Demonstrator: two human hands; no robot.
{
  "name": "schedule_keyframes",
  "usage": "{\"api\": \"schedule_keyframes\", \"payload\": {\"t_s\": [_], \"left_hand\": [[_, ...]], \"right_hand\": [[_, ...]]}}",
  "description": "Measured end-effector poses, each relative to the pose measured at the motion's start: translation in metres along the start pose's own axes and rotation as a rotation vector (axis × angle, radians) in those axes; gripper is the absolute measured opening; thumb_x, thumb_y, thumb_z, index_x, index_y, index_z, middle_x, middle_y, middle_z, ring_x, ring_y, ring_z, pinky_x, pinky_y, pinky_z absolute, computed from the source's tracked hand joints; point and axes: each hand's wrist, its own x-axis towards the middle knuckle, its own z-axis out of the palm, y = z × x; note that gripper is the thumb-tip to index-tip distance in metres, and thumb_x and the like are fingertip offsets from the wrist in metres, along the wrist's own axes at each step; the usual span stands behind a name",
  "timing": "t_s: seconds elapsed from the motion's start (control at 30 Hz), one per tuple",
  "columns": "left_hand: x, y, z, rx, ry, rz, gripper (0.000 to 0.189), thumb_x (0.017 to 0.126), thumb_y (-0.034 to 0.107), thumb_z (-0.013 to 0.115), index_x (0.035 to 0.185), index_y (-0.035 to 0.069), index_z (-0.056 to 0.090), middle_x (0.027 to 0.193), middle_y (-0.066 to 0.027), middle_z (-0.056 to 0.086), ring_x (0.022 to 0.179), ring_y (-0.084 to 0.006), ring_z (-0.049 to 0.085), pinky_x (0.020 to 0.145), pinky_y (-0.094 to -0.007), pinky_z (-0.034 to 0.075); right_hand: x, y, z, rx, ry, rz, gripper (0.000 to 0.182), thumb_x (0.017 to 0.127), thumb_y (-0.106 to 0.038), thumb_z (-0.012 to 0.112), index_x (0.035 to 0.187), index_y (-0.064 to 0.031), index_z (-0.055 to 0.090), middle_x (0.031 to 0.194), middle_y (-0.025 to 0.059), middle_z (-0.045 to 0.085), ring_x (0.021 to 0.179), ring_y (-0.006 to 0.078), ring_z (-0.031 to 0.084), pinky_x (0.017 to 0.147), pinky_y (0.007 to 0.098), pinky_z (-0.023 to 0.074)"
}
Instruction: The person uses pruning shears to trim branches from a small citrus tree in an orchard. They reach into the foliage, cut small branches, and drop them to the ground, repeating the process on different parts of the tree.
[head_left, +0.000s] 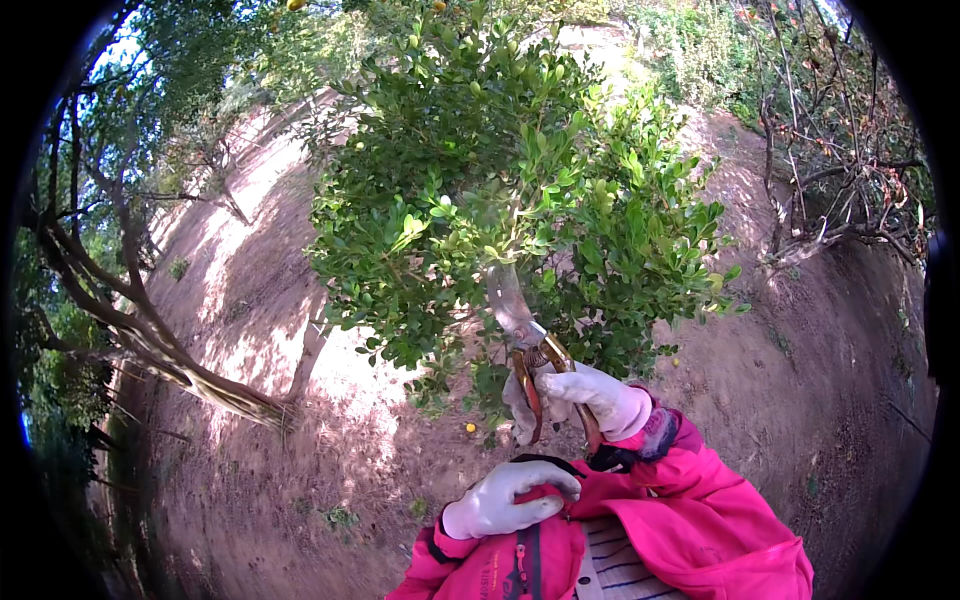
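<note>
My right hand (596, 397), in a pale work glove, grips a pair of pruning shears (528, 334) in front of my chest. The handles are spread apart, with the coil spring showing between them. Away from me point the blades, which overlap the lower leaves of a green leafy shrub (517, 172); whether they touch a twig I cannot tell. My left hand (514, 496), also gloved, is held against the front of my pink jacket (697, 517). Its thumb and fingers are curved and apart, with no tool between them.
Bare multi-stemmed trunks (187, 367) rise from sloping soil at the left. Tangled dry branches (832, 172) stand at the right. A small yellow fruit (470, 427) lies on the ground below the shrub, and low weeds (341, 517) grow nearer me.
</note>
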Motion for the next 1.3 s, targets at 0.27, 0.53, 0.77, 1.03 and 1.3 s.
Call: {"api": "schedule_keyframes", "payload": {"t_s": [0.27,0.53,0.77,1.03,1.3], "left_hand": [[0.013,0.010,0.024,-0.002,0.114,-0.047,0.025,0.087,0.003,0.057,0.111,-0.001,0.061,0.105,-0.0089,0.064,0.096,-0.0149,0.060,0.084,-0.0289,0.048],[0.013,0.003,0.053,-0.037,0.218,-0.056,0.025,0.088,0.005,0.057,0.113,0.000,0.060,0.105,-0.0080,0.065,0.099,-0.0139,0.059,0.087,-0.0289,0.047],[0.022,0.001,0.073,-0.055,0.225,-0.071,0.025,0.089,0.007,0.058,0.112,0.000,0.060,0.105,-0.0076,0.065,0.098,-0.0140,0.060,0.087,-0.0289,0.047],[0.019,0.003,0.086,-0.045,0.195,-0.119,0.030,0.086,0.002,0.050,0.114,-0.003,0.059,0.109,-0.0108,0.064,0.103,-0.0164,0.059,0.092,-0.0308,0.045],[0.008,0.002,0.097,-0.069,0.245,-0.133,0.028,0.090,0.008,0.053,0.116,-0.002,0.059,0.110,-0.0096,0.064,0.104,-0.0167,0.059,0.093,-0.0311,0.044]], "right_hand": [[0.023,-0.022,-0.023,0.006,0.011,0.013,0.039,0.095,-0.037,0.053,0.104,0.0009,0.058,0.078,0.0055,0.059,0.067,0.0178,0.062,0.065,0.0327,0.0521],[0.012,-0.025,-0.020,0.016,0.116,0.109,0.033,0.091,-0.038,0.058,0.087,-0.0057,0.054,0.056,-0.0010,0.045,0.042,0.0124,0.044,0.047,0.0310,0.0434],[-0.002,-0.020,-0.028,0.124,-0.164,0.005,0.041,0.095,-0.040,0.051,0.112,-0.0020,0.053,0.078,0.0062,0.054,0.068,0.0216,0.058,0.076,0.0420,0.0505],[0.015,-0.053,-0.024,0.052,-0.195,0.020,0.043,0.098,-0.039,0.045,0.112,0.0006,0.054,0.080,0.0093,0.056,0.079,0.0263,0.062,0.080,0.0439,0.0485],[0.023,-0.063,-0.020,0.029,-0.021,-0.057,0.039,0.098,-0.039,0.046,0.104,-0.0017,0.056,0.077,0.0074,0.058,0.072,0.0246,0.064,0.062,0.0362,0.0525]]}}
